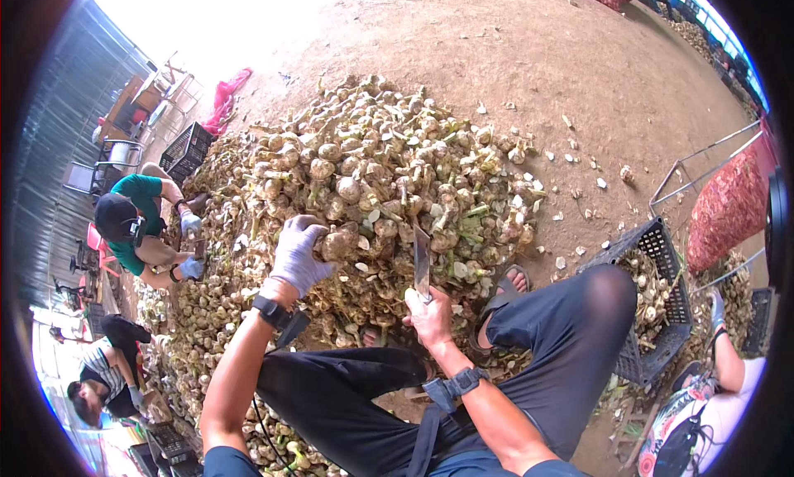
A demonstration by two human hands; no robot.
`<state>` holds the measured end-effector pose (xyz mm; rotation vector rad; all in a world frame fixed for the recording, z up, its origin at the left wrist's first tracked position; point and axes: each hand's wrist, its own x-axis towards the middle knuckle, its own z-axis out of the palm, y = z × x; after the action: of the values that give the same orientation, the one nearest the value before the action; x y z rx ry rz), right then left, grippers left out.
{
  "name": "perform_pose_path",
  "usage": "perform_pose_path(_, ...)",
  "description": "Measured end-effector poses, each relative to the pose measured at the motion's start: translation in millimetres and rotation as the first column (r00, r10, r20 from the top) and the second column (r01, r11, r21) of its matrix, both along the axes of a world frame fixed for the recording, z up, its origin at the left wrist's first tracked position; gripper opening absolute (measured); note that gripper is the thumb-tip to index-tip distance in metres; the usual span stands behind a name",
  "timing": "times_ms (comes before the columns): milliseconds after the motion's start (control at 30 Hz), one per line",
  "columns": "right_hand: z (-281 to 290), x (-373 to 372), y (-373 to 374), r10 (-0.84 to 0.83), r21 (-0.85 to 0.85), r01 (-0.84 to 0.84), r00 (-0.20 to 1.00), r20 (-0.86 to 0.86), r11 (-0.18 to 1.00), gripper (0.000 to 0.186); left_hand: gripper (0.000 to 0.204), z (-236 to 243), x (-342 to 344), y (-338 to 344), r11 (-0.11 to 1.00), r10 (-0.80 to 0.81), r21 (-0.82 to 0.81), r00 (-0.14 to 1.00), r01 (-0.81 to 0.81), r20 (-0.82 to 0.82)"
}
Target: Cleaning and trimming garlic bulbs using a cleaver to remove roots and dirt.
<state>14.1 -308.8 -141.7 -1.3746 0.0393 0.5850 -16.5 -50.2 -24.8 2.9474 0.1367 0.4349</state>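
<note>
A big heap of dirty garlic bulbs (372, 155) with stalks and pale skins spreads before me. My left hand (298, 254), in a pale glove, curls its fingers round a brownish bulb (339, 245) at the near side of the heap. My bare right hand (426, 316) grips the handle of a knife, its broad steel blade (422, 258) pointing up and away from me over the bulbs. My sandalled right foot (502, 291) rests at the heap's right edge.
Two co-workers (136, 229) (107, 378) work at the left, another (711, 411) at lower right. A black crate (616, 361) of bulbs stands by my right knee, a red mesh sack (728, 204) on a metal frame beyond. Another crate (186, 150) and chairs line the left wall.
</note>
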Motion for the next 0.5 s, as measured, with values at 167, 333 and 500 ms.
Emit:
perform_pose_path(167,37,-1,-2,0.024,0.021,-0.026,0.997,0.068,0.999,0.026,0.059,35,-27,-47,0.354,0.151,-0.932,0.988,-0.078,-0.026)
perform_pose_path(333,91,-1,-15,0.172,-0.215,-0.047,0.772,0.612,0.976,0.019,0.054,45,-54,-101,0.237,0.166,-0.961,0.981,-0.143,-0.105)
perform_pose_path(500,121,-6,-24,0.266,-0.223,-0.145,0.480,0.836,0.964,0.023,0.058,17,-72,-108,0.658,0.054,-0.750,0.998,-0.070,-0.045)
